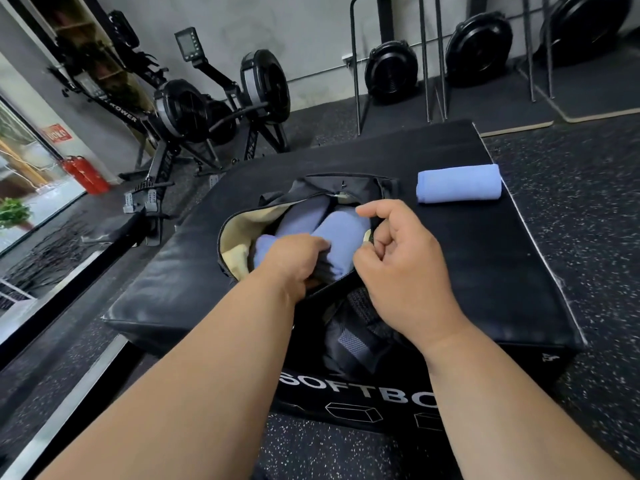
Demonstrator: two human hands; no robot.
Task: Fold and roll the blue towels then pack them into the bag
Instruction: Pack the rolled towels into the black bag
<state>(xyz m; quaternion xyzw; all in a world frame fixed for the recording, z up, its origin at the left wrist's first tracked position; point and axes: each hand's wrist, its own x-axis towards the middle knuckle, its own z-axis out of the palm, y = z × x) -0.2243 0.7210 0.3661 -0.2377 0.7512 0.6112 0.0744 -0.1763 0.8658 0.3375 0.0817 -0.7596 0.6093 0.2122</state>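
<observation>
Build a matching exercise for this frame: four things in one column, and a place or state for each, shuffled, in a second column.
Things
1. left hand
2. right hand
3. rolled towel
4. fire extinguisher

Places or states
A. lying on the black soft box, outside the bag
B. standing on the floor by the window, far left
C. holding the edge of the bag's opening
D. pressing on blue towels inside the bag

Pairs: 1-D, 2-C, 3-A, 4-B
</observation>
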